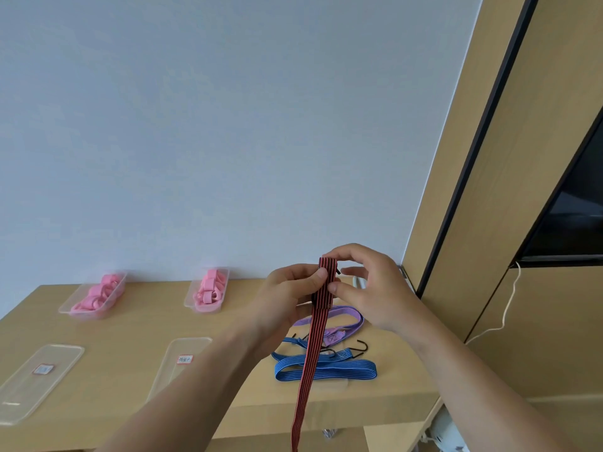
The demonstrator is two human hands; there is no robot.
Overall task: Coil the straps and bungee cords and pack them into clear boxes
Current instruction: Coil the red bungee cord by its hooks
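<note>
Closely, the left hand [290,291] is pressing its thumb [321,276] onto the folded top of the red-and-black striped bungee cord [326,282], with its other fingers curling behind the fold. The right hand [372,288] is pinching the same fold from the three o'clock side, thumb against the band and forefinger arching over the top. Its remaining fingers are spreading loosely behind.

The cord's free length is hanging toward six o'clock, passing the front edge of the wooden table [130,331]. Under the hands, a purple bungee cord [350,316] is lying at five o'clock and a blue striped bungee cord [342,370] at six o'clock, black hooks showing between them. At nine o'clock, two clear boxes of pink straps [94,296] [208,293] are sitting by the wall. At eight o'clock, two labelled clear boxes [19,399] [169,370] are lying nearer.
</note>
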